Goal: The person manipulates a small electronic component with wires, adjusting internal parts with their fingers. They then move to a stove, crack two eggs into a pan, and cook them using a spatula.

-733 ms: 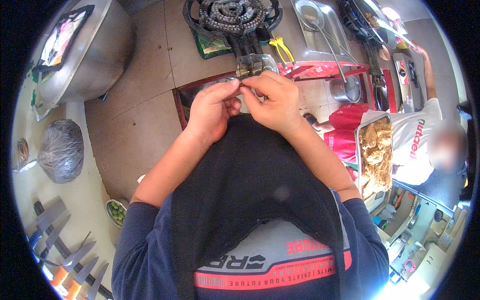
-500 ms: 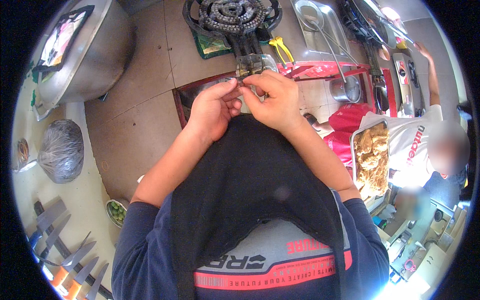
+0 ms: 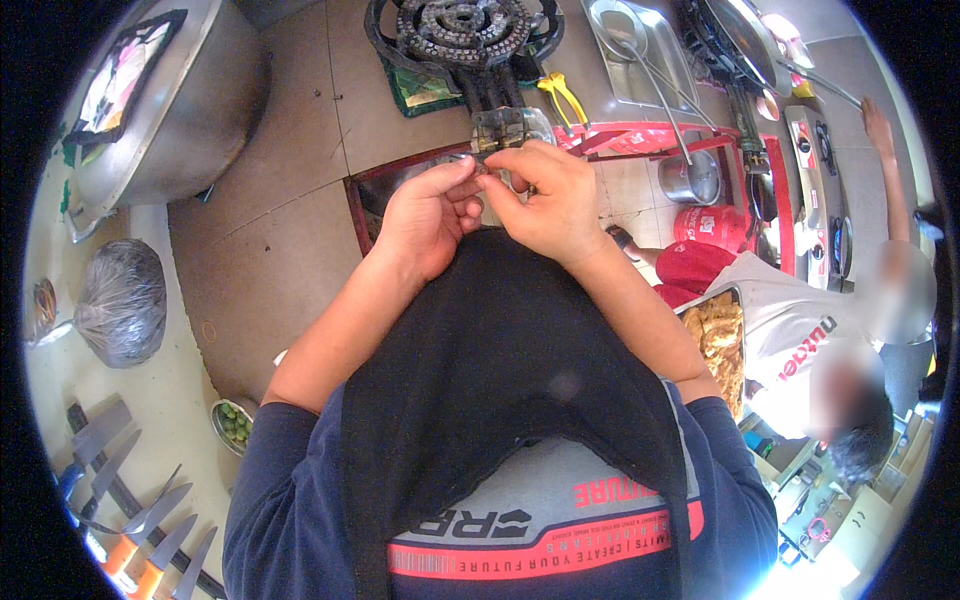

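Apparently busy with fine fingertip work: holding left hand (image 3: 420, 218) and right hand (image 3: 555, 195) close together below the black burner (image 3: 465, 35), with right fingers (image 3: 503, 203) pinched nearly closed on an unidentifiable tiny piece (image 3: 484, 170), left grip unclear; seemingly calling next for steady pressure.

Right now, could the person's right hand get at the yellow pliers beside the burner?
Probably yes: the yellow pliers lie just beyond the right hand, and nothing visible covers them. That hand's fingers are bent close to the left hand, though, so it would have to part from there.
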Action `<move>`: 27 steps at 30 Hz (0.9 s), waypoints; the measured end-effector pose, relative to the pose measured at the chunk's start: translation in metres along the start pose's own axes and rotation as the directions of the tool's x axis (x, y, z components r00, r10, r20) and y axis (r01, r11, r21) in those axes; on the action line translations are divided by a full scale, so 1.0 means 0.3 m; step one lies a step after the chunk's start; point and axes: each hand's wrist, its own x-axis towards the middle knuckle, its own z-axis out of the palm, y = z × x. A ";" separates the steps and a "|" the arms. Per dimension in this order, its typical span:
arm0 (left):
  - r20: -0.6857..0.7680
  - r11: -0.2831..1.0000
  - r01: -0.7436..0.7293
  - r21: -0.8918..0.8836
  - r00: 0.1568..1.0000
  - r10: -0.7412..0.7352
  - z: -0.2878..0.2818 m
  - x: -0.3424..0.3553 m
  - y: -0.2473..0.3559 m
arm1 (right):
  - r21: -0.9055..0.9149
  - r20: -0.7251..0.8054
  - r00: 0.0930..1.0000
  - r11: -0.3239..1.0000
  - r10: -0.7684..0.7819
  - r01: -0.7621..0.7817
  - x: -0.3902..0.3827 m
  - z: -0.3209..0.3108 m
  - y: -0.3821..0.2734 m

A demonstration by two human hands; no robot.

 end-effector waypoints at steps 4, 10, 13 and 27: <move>-0.047 1.000 0.000 -0.003 0.999 0.000 0.020 0.021 0.021 | 0.024 0.028 0.999 0.999 0.027 -0.028 0.034 -0.005 0.022; -0.148 1.000 -0.011 0.026 0.989 0.015 0.028 0.031 0.041 | 0.271 -0.044 0.987 0.952 0.157 -0.140 0.057 -0.034 0.125; -0.135 1.000 -0.018 0.022 0.991 0.021 0.001 0.038 0.049 | 0.346 -0.051 0.938 0.887 0.343 -0.306 0.033 -0.068 0.204; -0.122 0.999 0.022 -0.041 0.992 -0.027 -0.078 0.157 -0.009 | 0.129 -0.020 0.815 0.809 0.580 -0.573 -0.123 -0.075 0.426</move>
